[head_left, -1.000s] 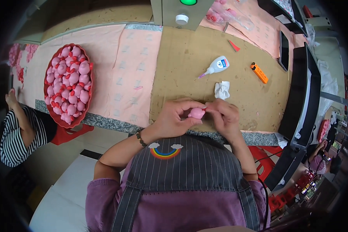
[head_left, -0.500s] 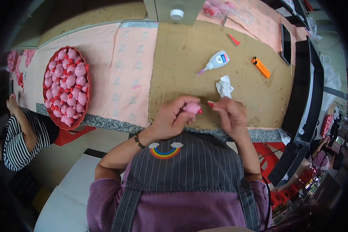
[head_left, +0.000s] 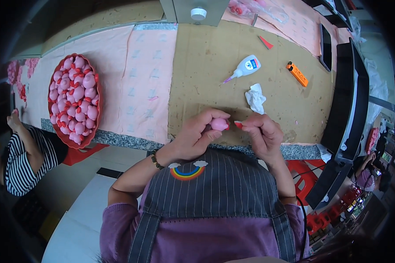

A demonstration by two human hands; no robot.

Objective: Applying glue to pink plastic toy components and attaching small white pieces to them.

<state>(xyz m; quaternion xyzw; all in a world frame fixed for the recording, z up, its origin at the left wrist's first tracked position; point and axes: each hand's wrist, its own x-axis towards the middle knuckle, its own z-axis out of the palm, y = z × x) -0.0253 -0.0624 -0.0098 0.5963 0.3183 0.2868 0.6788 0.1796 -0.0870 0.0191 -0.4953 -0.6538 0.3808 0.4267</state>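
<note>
Between the thumb and fingers of my left hand sits a small rounded pink figure with a bit of red at its right side. My right hand pinches a small red piece with a pale edge. A short gap separates the red piece from the figure. Both hands are over the near edge of the cardboard sheet. Just beyond my right hand lies a crumpled white tissue. Farther off, a white squeeze bottle with a purple nozzle is on its side.
At the left stands a red scalloped tray heaped with pink figures. An orange bar-shaped tool and a red wedge-shaped piece lie on the cardboard. A black monitor-like panel borders the right side. Another person in stripes is at far left.
The pink figure has turned slightly in my left hand. The red piece has tilted in my right fingers, showing its pale edge more, and stays apart from the figure.
</note>
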